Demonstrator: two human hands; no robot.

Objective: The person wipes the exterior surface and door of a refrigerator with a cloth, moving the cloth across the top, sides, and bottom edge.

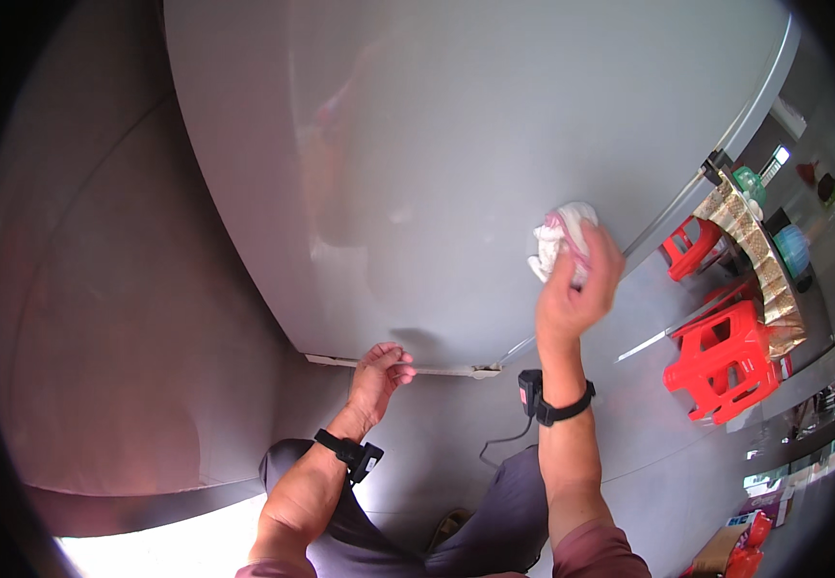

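A large, smooth grey appliance door, probably a refrigerator's point(432, 144), fills the middle of the head view. Against its lower right part my right hand point(582, 278) grips a crumpled white and pink cloth point(562, 238), near the door's right edge. The fingers are slightly blurred. My left hand point(383, 376) is in front of the door's bottom edge, fingers loosely curled and apart, with nothing seen in them. Whether it touches the door is unclear. Both wrists wear black straps with small devices.
Red plastic stools point(728, 361) stand at the right beside a table with a gold patterned cover point(764, 267), which holds green and blue containers. A cardboard box point(717, 553) lies at the lower right. A grey tiled wall point(136, 303) is on the left.
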